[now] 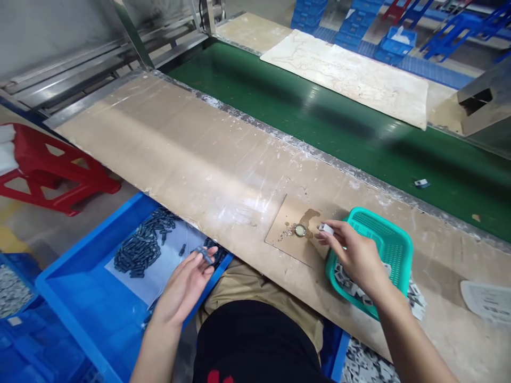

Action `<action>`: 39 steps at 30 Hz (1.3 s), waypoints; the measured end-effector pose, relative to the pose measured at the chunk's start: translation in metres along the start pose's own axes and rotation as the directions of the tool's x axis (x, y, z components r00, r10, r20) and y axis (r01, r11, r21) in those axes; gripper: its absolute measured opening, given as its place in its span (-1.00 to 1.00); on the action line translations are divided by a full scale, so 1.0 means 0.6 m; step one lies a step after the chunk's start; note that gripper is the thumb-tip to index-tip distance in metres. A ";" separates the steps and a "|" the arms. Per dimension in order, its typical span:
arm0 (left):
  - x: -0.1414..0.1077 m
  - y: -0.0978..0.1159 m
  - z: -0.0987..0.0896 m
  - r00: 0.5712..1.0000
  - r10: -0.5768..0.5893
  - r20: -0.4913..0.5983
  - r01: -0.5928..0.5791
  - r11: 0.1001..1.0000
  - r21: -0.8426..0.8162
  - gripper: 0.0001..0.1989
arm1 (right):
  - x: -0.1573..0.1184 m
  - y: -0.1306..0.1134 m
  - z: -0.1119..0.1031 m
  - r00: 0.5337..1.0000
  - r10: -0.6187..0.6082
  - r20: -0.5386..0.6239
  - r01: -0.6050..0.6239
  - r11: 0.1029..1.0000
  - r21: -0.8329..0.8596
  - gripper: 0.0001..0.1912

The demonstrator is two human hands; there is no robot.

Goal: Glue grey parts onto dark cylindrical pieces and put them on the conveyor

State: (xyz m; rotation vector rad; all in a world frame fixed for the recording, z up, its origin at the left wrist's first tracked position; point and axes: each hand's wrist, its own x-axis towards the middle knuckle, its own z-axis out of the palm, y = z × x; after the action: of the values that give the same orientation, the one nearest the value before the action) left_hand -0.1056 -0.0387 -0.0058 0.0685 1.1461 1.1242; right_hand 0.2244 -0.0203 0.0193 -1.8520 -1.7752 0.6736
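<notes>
My left hand (184, 284) is above the near edge of a blue bin (91, 308), its fingertips closed on a small dark plastic part (205, 256). A heap of similar dark parts (139, 247) lies on white paper in that bin. Over the table, my right hand (353, 252) pinches a small white plastic piece (326, 229). That hand is partly above a green basket (405, 234) holding many white and grey pieces. Left of it, a small round dish (299, 230) rests on a wet-stained cardboard square (285, 218).
Beyond the brown tabletop (171, 143) runs a green conveyor belt (271, 96) carrying one small white-and-dark piece (421, 183). A clear plastic lid (485, 300) lies at right. Red stools (51, 165) stand at left. Below the table at right is a bin of white and grey parts (365, 364).
</notes>
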 end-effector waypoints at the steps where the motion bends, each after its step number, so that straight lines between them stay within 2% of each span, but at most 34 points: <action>1: 0.000 -0.007 0.012 0.999 0.010 0.043 -0.010 1.000 -0.016 -0.90 | 0.004 -0.002 0.010 0.999 -0.043 -0.007 0.043 0.999 -0.031 -0.68; 4: 0.004 -0.031 0.043 0.988 0.010 0.155 -0.008 1.000 -0.015 -0.88 | 0.013 -0.005 0.037 0.983 -0.173 -0.068 0.166 0.981 -0.103 -0.75; 7: 0.006 -0.050 0.069 0.971 -0.046 0.235 0.037 0.998 0.042 -0.84 | 0.018 -0.003 0.052 0.947 -0.278 -0.162 0.245 0.949 -0.199 -0.78; 11: 0.005 -0.062 0.088 0.949 -0.112 0.294 0.096 0.993 0.069 -0.72 | 0.020 0.003 0.055 0.950 -0.269 -0.159 0.226 0.943 -0.244 -0.72; 14: 0.006 -0.065 0.094 0.936 -0.124 0.331 0.121 0.992 0.030 -0.78 | 0.020 0.004 0.054 0.961 -0.249 -0.118 0.210 0.939 -0.271 -0.69; 17: 0.009 -0.067 0.097 0.939 -0.121 0.322 0.131 0.991 -0.010 -0.83 | 0.020 0.002 0.056 0.967 -0.239 -0.091 0.205 0.937 -0.282 -0.67; 20: 0.012 -0.071 0.100 0.953 -0.105 0.284 0.098 0.994 0.041 -0.82 | 0.021 0.000 0.060 0.971 -0.232 -0.062 0.206 0.937 -0.280 -0.66; 25: 0.017 -0.082 0.111 0.967 -0.039 0.253 0.021 0.997 0.072 -0.57 | 0.016 -0.003 0.052 0.977 -0.192 -0.088 0.170 0.963 -0.208 -0.67; 29: 0.022 -0.096 0.128 0.949 -0.120 0.290 0.108 0.992 0.057 -0.66 | 0.013 -0.006 0.041 0.986 -0.114 -0.124 0.101 0.989 -0.108 -0.69; 34: 0.024 -0.107 0.144 0.930 -0.184 0.318 0.184 0.982 0.029 -0.73 | 0.019 0.004 0.048 0.984 -0.163 -0.075 0.145 0.968 -0.203 -0.63; 39: 0.028 -0.109 0.140 0.933 -0.194 0.304 0.194 0.980 0.032 -0.76 | 0.023 0.009 0.056 0.983 -0.181 -0.026 0.170 0.958 -0.232 -0.60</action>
State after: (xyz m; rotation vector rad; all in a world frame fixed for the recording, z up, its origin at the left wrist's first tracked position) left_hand -0.0003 -0.0189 -0.0141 0.1234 0.8559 0.8999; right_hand 0.2072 -0.0063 -0.0102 -1.8080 -2.0282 0.3681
